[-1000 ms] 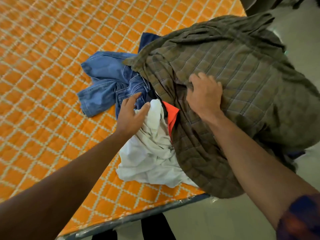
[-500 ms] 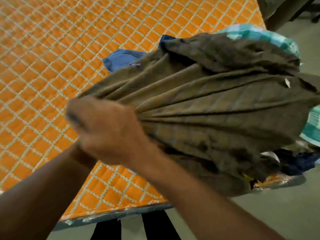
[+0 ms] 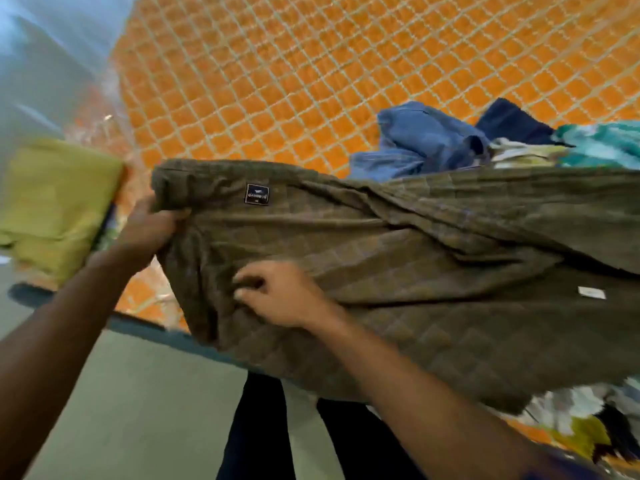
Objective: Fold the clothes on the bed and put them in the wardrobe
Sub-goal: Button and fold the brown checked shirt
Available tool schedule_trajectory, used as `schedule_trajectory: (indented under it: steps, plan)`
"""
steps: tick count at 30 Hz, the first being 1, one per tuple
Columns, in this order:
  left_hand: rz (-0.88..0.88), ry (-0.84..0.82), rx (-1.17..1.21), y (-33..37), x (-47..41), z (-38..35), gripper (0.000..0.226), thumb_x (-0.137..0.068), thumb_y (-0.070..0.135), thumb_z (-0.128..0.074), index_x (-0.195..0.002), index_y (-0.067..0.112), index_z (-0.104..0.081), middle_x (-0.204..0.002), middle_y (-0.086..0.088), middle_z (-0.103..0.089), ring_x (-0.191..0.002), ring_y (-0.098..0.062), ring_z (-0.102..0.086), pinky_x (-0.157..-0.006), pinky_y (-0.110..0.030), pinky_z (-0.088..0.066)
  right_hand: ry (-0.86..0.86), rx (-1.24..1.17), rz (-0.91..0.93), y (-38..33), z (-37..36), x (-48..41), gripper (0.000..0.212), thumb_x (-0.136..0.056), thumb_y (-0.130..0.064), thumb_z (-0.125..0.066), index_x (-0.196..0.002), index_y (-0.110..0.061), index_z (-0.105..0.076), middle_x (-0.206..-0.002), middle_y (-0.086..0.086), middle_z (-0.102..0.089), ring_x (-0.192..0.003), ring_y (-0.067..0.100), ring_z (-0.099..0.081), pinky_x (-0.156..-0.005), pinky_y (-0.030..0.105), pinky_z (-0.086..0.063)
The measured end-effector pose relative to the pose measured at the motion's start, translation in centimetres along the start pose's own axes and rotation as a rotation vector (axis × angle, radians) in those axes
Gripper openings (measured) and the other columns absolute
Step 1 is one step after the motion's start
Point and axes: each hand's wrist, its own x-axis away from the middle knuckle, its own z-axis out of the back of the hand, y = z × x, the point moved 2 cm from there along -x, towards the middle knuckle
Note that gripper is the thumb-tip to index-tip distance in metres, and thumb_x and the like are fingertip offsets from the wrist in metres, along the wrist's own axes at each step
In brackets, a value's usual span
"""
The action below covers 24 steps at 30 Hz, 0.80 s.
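1. The right hand (image 3: 280, 296) pinches the brown-green checked cloth shirt (image 3: 398, 258) over the near edge of the orange quilted bed (image 3: 277, 81).
2. The left hand (image 3: 149, 230) grips its top corner.
3. I think this step is spreading it out. Next it needs laying flat.
4. Farther off, blue denim jeans (image 3: 415, 147) lie near the right edge.

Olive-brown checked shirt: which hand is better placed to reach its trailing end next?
Probably right: left hand grips the olive-brown checked shirt by the collar; right hand pinches mid-cloth, nearer the trailing end.
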Motion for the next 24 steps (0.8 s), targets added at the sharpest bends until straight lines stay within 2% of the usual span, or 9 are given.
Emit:
schedule_trajectory:
  steps: [2,4,7,10,13,16,19,22,24]
  plan:
    - [-0.059,0.086,-0.059,-1.3,1.7,2.9,0.044,-0.094,-0.009,-0.056,-0.078,0.028,-0.073,-0.08,0.019,-0.073,-0.077,0.004,-0.066,-0.074,-0.018,-0.054,0.314,0.281,0.125,2.2,2.4,-1.2,0.039,-0.083,-0.03,-0.068,-0.121,-0.022,-0.071,-0.117,0.002,-0.072,-0.104,0.023,-0.064,-0.091,0.04,-0.053]
    - [-0.064,0.141,-0.056,-3.0,2.4,5.5,0.037,-0.095,-0.01,-0.052,-0.089,0.022,-0.07,-0.063,0.03,-0.066,-0.066,0.008,-0.063,-0.063,-0.011,-0.051,0.573,0.527,0.045,4.7,6.8,-2.4,0.06,-0.073,-0.027,-0.071,-0.132,-0.026,-0.061,-0.128,0.005,-0.064,-0.113,0.032,-0.058,-0.094,0.049,-0.049]
    - [-0.026,0.344,0.016,-5.1,1.8,8.2,0.033,-0.09,-0.007,-0.053,-0.084,0.018,-0.072,-0.062,0.021,-0.067,-0.075,-0.011,-0.06,-0.064,-0.025,-0.052,0.38,0.798,-0.337,7.4,11.8,-4.3,0.081,-0.071,-0.039,-0.074,-0.145,-0.039,-0.04,-0.144,0.007,-0.048,-0.131,0.034,-0.046,-0.107,0.056,-0.034]
    - [-0.076,0.389,-0.003,-5.7,2.1,9.6,0.026,-0.083,0.003,-0.052,-0.078,0.02,-0.071,-0.085,0.0,-0.067,-0.082,-0.018,-0.06,-0.075,-0.037,-0.055,0.032,0.801,-0.55,8.1,13.0,-5.7,0.039,-0.088,-0.047,-0.06,-0.124,-0.031,-0.062,-0.124,0.012,-0.067,-0.114,0.035,-0.061,-0.1,0.05,-0.047]
    - [-0.187,0.449,-0.113,-4.6,2.7,10.6,0.033,-0.079,0.006,-0.045,-0.1,0.014,-0.069,-0.099,-0.007,-0.064,-0.093,-0.016,-0.059,-0.083,-0.032,-0.054,0.022,0.66,-0.439,5.0,9.0,-5.4,0.035,-0.095,-0.037,-0.049,-0.123,-0.025,-0.067,-0.119,0.015,-0.07,-0.109,0.036,-0.065,-0.088,0.043,-0.053]
    - [-0.275,0.599,-0.168,-2.6,2.6,11.8,0.048,-0.079,0.005,-0.042,-0.121,0.01,-0.065,-0.109,-0.003,-0.065,-0.103,-0.016,-0.06,-0.097,-0.033,-0.051,-0.006,0.299,-0.323,0.0,2.4,-4.3,0.037,-0.099,-0.032,-0.046,-0.129,-0.024,-0.065,-0.13,0.014,-0.067,-0.119,0.035,-0.061,-0.094,0.041,-0.051]
    - [-0.365,0.499,-0.338,-0.6,1.5,10.4,0.041,-0.087,0.007,-0.049,-0.126,0.007,-0.059,-0.109,-0.016,-0.067,-0.103,-0.032,-0.062,-0.089,-0.041,-0.047,-0.008,0.095,-0.271,-4.6,-2.7,-4.4,0.037,-0.101,-0.035,-0.045,-0.133,-0.025,-0.06,-0.131,0.012,-0.066,-0.121,0.035,-0.059,-0.095,0.041,-0.048]
    - [-0.429,0.338,-0.584,1.5,-0.3,8.4,0.042,-0.091,0.02,-0.053,-0.133,0.01,-0.053,-0.109,-0.028,-0.067,-0.101,-0.051,-0.058,-0.074,-0.046,-0.042,0.06,0.243,-0.222,-6.8,-2.5,-5.8,0.036,-0.102,-0.039,-0.043,-0.135,-0.03,-0.057,-0.122,0.011,-0.068,-0.112,0.039,-0.06,-0.084,0.043,-0.045]
    - [-0.394,0.285,-0.656,3.0,-2.1,7.6,0.036,-0.09,0.033,-0.05,-0.118,0.012,-0.059,-0.105,-0.027,-0.067,-0.099,-0.052,-0.058,-0.07,-0.045,-0.039,0.281,0.39,-0.208,-7.3,0.9,-7.1,0.036,-0.1,-0.038,-0.046,-0.134,-0.038,-0.058,-0.111,0.011,-0.071,-0.105,0.04,-0.063,-0.079,0.042,-0.045]
